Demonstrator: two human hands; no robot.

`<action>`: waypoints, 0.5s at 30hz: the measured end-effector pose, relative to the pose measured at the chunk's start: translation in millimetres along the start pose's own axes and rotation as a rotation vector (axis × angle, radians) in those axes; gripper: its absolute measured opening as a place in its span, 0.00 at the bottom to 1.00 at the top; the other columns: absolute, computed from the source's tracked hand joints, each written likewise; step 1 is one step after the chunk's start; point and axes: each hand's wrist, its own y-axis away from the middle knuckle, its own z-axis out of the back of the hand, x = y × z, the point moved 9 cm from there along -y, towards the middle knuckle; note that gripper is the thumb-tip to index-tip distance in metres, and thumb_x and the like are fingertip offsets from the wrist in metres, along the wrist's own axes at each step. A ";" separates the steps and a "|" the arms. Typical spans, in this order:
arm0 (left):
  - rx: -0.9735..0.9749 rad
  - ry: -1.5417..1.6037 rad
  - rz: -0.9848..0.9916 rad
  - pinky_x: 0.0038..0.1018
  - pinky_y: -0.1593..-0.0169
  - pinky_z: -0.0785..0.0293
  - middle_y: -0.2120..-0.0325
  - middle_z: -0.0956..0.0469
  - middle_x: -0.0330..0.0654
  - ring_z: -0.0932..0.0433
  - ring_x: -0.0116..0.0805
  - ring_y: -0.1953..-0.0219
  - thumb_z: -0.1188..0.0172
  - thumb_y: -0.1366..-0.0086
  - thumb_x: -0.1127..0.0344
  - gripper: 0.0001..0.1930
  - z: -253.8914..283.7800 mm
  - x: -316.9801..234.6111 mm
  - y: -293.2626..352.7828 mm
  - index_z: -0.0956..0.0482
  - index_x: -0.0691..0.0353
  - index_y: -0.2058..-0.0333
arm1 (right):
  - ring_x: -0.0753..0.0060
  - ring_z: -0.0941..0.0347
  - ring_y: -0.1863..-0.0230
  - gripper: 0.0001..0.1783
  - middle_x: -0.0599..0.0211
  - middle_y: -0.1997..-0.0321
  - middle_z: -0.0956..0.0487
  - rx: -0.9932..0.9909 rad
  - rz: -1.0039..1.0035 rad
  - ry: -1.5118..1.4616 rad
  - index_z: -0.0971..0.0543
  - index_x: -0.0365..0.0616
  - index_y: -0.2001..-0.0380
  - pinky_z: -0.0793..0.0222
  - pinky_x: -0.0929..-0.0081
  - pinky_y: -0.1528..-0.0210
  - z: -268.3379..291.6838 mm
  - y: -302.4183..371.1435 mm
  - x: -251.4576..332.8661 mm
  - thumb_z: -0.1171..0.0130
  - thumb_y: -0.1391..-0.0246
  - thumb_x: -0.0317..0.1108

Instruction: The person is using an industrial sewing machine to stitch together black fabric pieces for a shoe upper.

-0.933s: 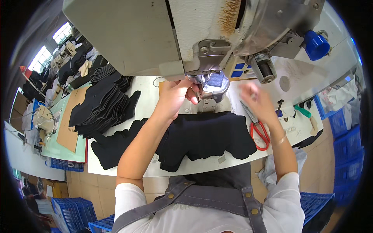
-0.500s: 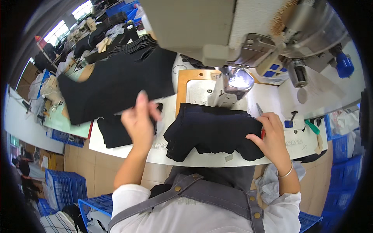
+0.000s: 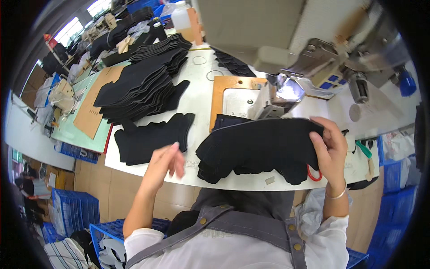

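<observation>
The person's right hand (image 3: pixel 332 150) grips the right end of a black fabric panel (image 3: pixel 268 142), thumb on the near face and fingers curled behind its edge. The panel lies across the front of the white sewing table (image 3: pixel 201 101), on top of a pile of similar dark pieces whose scalloped lower edges show beneath it, and its long upper edge stands raised in a shallow curve. The left hand (image 3: pixel 166 165) holds nothing: its fingers are loosely parted over the table's front edge, just beside a smaller stack of black cut pieces (image 3: pixel 150 142). Farther back on the left, a tall, fanned stack of black fabric pieces (image 3: pixel 143 92) lies next to a brown cardboard sheet (image 3: pixel 92 114). Beyond the panel stands the industrial sewing machine (image 3: pixel 248 27), its work lamp lit near the needle area and an orange-brown frame (image 3: pixel 218 96) around the plate at its left. A red scissor handle (image 3: pixel 315 175) pokes out below the panel near the right hand, the rest hidden. A green-handled tool (image 3: pixel 364 149) lies farther right, and a translucent plastic bottle (image 3: pixel 181 21) stands at the back.
</observation>
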 end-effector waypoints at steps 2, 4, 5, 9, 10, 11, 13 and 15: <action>-0.141 -0.555 -0.543 0.14 0.79 0.39 0.84 0.28 0.38 0.30 0.22 0.83 0.52 0.40 0.63 0.11 -34.1 -70.6 -15.4 0.29 0.66 0.72 | 0.87 0.36 0.74 0.14 0.67 0.72 0.26 0.012 0.073 -0.144 0.29 0.38 0.59 0.40 0.88 0.71 -9.0 -13.1 11.9 0.48 0.52 0.23; -0.158 -0.757 -0.990 0.16 0.76 0.40 0.84 0.30 0.34 0.34 0.20 0.81 0.48 0.42 0.63 0.10 -94.6 -120.0 -24.5 0.28 0.65 0.71 | 0.88 0.36 0.75 0.16 0.68 0.72 0.25 0.049 0.166 -0.175 0.30 0.38 0.57 0.40 0.89 0.72 -18.3 -26.5 14.1 0.47 0.52 0.23; -0.153 -0.734 -1.133 0.18 0.75 0.41 0.85 0.31 0.33 0.37 0.19 0.80 0.46 0.43 0.61 0.11 -119.7 -139.8 -25.4 0.28 0.65 0.72 | 0.88 0.36 0.75 0.16 0.68 0.72 0.25 0.031 0.166 -0.170 0.30 0.38 0.57 0.40 0.89 0.72 -18.1 -30.7 11.3 0.47 0.52 0.23; 0.351 -0.632 -0.317 0.20 0.76 0.43 0.86 0.36 0.30 0.41 0.18 0.80 0.45 0.44 0.58 0.14 -160.3 -118.3 -99.1 0.29 0.63 0.81 | 0.92 0.44 0.81 0.20 0.78 0.85 0.34 -0.062 -0.003 -0.509 0.35 0.38 0.54 0.51 0.90 0.80 -25.8 -42.1 -7.1 0.46 0.52 0.24; 0.365 -0.658 -0.321 0.19 0.75 0.42 0.84 0.34 0.31 0.39 0.18 0.79 0.45 0.44 0.57 0.14 -161.2 -119.0 -107.5 0.28 0.63 0.79 | 0.91 0.47 0.82 0.19 0.79 0.86 0.38 -0.059 -0.015 -0.471 0.34 0.39 0.55 0.53 0.89 0.81 -25.0 -43.9 -9.1 0.45 0.52 0.25; 0.377 -0.683 -0.323 0.18 0.75 0.40 0.83 0.33 0.31 0.37 0.18 0.78 0.45 0.44 0.56 0.14 -162.3 -119.9 -111.9 0.27 0.62 0.78 | 0.90 0.50 0.83 0.18 0.80 0.87 0.41 -0.054 -0.029 -0.434 0.33 0.39 0.56 0.55 0.88 0.82 -23.4 -45.7 -11.0 0.45 0.52 0.25; 0.372 -0.555 -0.219 0.18 0.73 0.38 0.81 0.31 0.32 0.35 0.19 0.77 0.45 0.45 0.56 0.14 -166.0 -117.0 -113.6 0.26 0.62 0.76 | 0.89 0.52 0.83 0.11 0.81 0.88 0.43 -0.046 -0.041 -0.245 0.28 0.38 0.63 0.56 0.86 0.82 -15.6 -50.6 -13.0 0.44 0.53 0.26; 0.364 -0.431 -0.109 0.17 0.71 0.36 0.79 0.29 0.33 0.32 0.19 0.75 0.46 0.45 0.56 0.14 -170.0 -112.3 -113.2 0.25 0.62 0.75 | 0.94 0.49 0.83 0.08 0.84 0.85 0.37 0.005 0.111 -0.031 0.25 0.36 0.65 0.57 0.88 0.83 -16.6 -56.2 -7.0 0.46 0.52 0.23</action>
